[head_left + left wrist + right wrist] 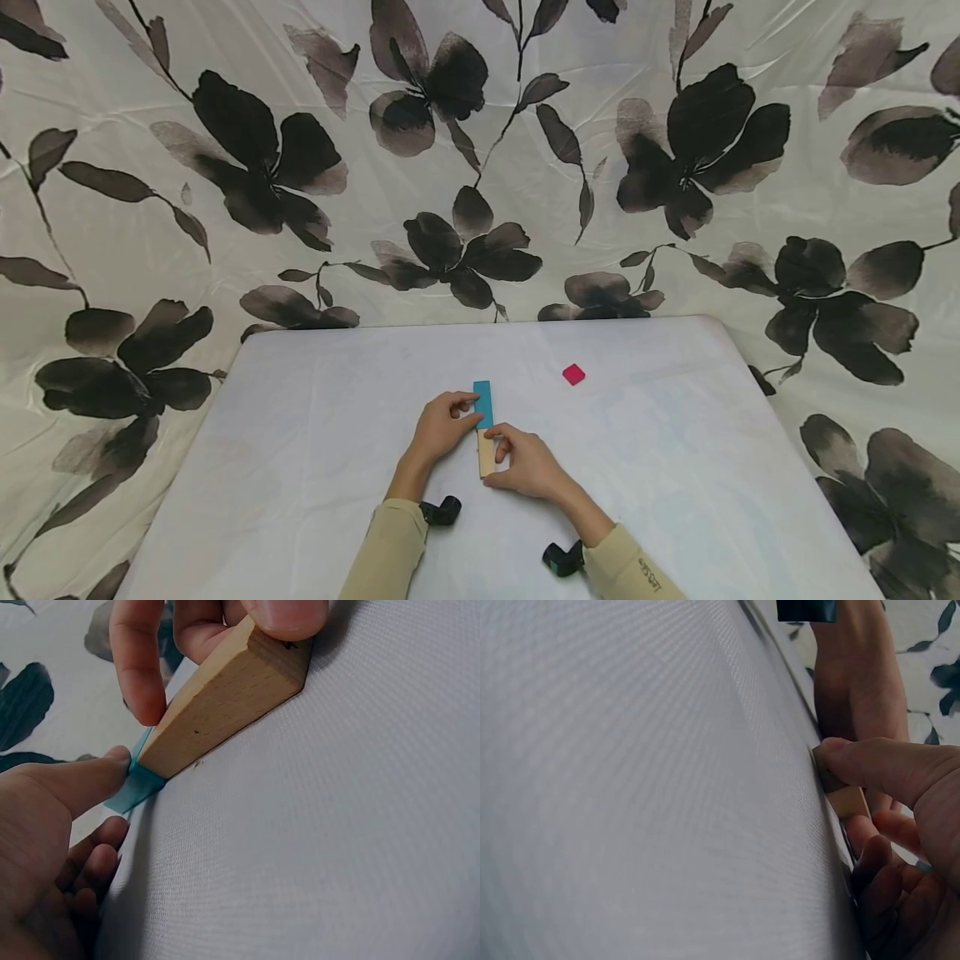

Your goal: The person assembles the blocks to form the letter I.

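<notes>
Two narrow blocks lie end to end near the middle of the white table (337, 417). The farther one is a blue block (484, 405), and the nearer one is a plain wooden block (486, 457). From the left side my left hand (441, 427) holds the blue block with thumb and fingers. My right hand (531, 463) grips the wooden block along its length, thumb at the near end and a finger near the joint. In the left wrist view the wooden block (225, 709) meets the blue block (135, 787), which is partly hidden by the left thumb.
A small red block (573, 374) lies by itself farther back, right of the hands. Behind the table's far edge hangs a pale cloth (570, 225) with dark flowers. A black wrist camera (441, 511) sits at the left cuff, and another (562, 559) at the right.
</notes>
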A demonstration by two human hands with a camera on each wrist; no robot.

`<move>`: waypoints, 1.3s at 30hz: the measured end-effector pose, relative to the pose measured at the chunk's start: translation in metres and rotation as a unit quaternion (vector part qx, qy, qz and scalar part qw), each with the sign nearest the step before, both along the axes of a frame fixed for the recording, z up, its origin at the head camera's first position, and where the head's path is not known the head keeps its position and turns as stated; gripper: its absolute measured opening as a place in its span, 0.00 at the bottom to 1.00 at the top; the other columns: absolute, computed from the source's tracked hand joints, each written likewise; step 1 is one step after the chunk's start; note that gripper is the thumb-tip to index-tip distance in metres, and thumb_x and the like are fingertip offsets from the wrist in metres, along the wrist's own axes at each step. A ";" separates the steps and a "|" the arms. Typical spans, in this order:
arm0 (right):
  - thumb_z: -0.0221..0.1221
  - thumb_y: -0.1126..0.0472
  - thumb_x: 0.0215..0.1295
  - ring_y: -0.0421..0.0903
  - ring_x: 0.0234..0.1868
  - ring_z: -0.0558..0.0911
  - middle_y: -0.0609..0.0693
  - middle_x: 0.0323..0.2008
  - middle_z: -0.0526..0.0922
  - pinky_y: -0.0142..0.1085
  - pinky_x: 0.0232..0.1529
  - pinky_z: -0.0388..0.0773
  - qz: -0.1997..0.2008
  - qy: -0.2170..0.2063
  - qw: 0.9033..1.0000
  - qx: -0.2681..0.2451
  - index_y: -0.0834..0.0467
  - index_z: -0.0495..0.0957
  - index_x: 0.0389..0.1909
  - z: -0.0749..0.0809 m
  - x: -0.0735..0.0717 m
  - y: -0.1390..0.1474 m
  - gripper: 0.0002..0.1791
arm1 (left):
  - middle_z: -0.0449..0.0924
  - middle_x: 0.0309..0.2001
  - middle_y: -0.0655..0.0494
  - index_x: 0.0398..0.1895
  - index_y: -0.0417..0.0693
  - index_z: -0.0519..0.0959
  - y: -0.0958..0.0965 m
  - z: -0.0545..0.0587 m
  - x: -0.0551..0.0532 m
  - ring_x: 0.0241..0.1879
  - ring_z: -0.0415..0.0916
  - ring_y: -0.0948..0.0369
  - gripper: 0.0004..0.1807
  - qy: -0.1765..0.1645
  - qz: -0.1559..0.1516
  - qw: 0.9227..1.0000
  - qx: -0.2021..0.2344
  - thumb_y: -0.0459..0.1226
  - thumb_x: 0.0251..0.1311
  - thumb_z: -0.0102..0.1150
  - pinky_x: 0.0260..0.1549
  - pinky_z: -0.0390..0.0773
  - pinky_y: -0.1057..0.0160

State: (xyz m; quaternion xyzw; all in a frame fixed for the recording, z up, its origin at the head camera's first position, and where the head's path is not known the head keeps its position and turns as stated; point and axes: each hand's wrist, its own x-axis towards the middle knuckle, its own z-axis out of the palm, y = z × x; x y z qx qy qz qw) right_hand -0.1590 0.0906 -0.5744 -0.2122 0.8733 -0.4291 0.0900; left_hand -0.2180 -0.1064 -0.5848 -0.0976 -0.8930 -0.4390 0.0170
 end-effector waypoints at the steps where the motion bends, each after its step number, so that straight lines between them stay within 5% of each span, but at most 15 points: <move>1: 0.76 0.54 0.47 0.37 0.17 0.68 0.41 0.29 0.76 0.30 0.23 0.67 0.000 0.001 1.000 -0.001 0.52 0.74 0.55 0.000 0.000 0.000 0.33 | 0.75 0.33 0.61 0.51 0.52 0.84 0.000 0.000 0.000 0.30 0.65 0.61 0.18 -0.001 0.000 1.000 0.000 0.43 0.56 0.70 0.30 0.66 0.62; 17: 0.76 0.56 0.47 0.36 0.18 0.69 0.42 0.31 0.76 0.30 0.22 0.68 0.000 -0.005 1.000 -0.009 0.52 0.71 0.60 0.000 0.000 0.001 0.38 | 0.77 0.37 0.60 0.54 0.51 0.82 -0.005 -0.002 0.006 0.36 0.69 0.61 0.18 0.022 -0.033 0.999 0.008 0.44 0.61 0.65 0.38 0.71 0.58; 39: 0.77 0.54 0.45 0.36 0.20 0.70 0.43 0.32 0.77 0.30 0.23 0.68 -0.008 -0.015 1.000 -0.023 0.59 0.63 0.66 -0.001 0.001 0.004 0.48 | 0.77 0.39 0.62 0.55 0.56 0.82 -0.008 -0.001 0.029 0.36 0.68 0.62 0.25 0.021 -0.050 0.999 -0.006 0.45 0.51 0.73 0.39 0.70 0.58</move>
